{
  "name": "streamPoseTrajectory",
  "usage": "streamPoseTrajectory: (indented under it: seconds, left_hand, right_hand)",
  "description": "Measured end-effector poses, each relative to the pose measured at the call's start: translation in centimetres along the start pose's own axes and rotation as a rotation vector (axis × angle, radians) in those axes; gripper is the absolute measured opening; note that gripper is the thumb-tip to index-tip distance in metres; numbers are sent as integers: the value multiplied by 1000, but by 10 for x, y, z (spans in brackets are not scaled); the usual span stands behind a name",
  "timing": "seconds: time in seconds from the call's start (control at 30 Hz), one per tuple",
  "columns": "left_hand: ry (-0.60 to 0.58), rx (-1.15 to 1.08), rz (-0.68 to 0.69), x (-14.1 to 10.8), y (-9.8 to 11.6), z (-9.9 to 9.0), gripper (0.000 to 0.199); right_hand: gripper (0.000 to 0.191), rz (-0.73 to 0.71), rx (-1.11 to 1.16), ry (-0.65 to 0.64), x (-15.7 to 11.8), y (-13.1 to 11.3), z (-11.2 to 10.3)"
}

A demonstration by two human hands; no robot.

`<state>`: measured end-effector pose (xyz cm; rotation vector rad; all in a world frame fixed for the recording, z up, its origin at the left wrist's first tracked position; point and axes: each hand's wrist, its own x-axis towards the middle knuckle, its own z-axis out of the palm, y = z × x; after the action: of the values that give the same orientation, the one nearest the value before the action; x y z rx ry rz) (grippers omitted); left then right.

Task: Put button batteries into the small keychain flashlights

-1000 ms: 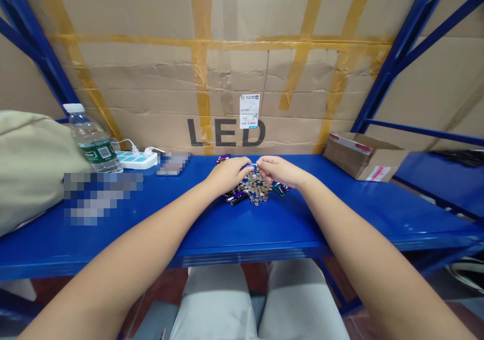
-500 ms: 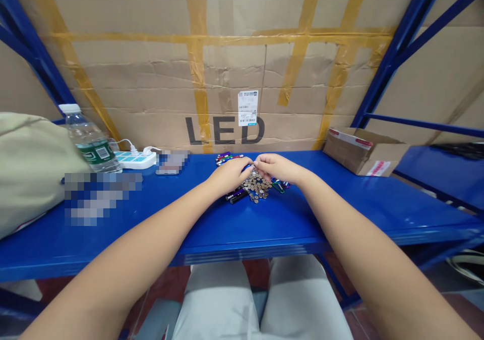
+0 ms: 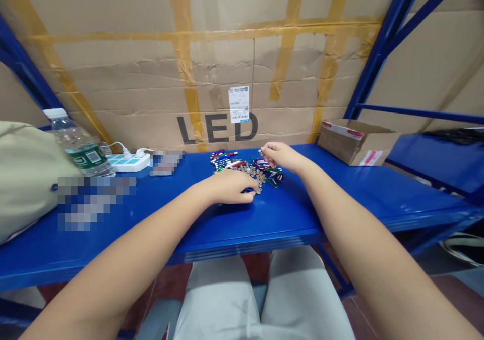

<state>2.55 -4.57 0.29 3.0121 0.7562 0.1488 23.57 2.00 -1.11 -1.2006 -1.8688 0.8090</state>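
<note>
My right hand [image 3: 280,156] is raised a little at the back of the pile, its thumb and fingers pinched on a small shiny metal piece [image 3: 260,151]. My left hand [image 3: 233,186] lies low over the near left side of the pile. Its thumb and index finger close in at small round metal pieces [image 3: 261,179]; what is between the tips is too small to make out. Colourful carabiners [image 3: 275,180] lie below my right hand. Several slim coloured metal tubes [image 3: 223,162] lie behind my left hand, which hides part of the pile.
An open cardboard box [image 3: 355,140] stands at the right on the blue table [image 3: 351,199]. At the left are a water bottle [image 3: 81,148], a white power strip [image 3: 130,163], a phone [image 3: 166,163] and a pale bag [image 3: 26,178]. A large carton [image 3: 143,88] rises behind.
My hands have moved apart from where they met over the pile. The left came down to the near edge; the right drew back and up with the small metal piece. The view shifted slightly.
</note>
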Motion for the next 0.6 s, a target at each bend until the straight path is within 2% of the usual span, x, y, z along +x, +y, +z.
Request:
streamPoseTrajectory:
  seconds: [0.17,0.4,0.6]
  left_hand:
    - [-55,132,47,1,8,2,13]
    - [-84,396,-63,15,6,8,18]
    - [-88,469,-115,26,-6,9,26]
  right_hand:
    - [27,-11,-23,-17,1,1,0]
    - [26,33,-56,-29,-1,-1,1]
    - [25,53,-70,-62,0,1,3]
